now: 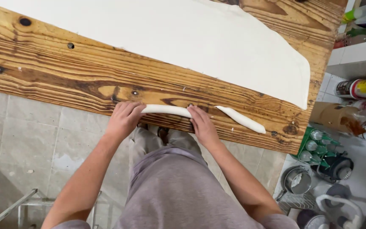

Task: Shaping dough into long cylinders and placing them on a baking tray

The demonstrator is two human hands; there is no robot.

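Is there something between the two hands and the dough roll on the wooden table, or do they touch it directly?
Nothing visible stands between them. The left hand and the right hand both rest directly on the dough roll, one at each end, near the front edge of the wooden table. A second dough piece lies apart, to the right.

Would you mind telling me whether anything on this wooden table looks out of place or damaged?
Nothing looks damaged. Beside the dough roll under the left hand and right hand, a second dough strip lies askew on the wooden table.
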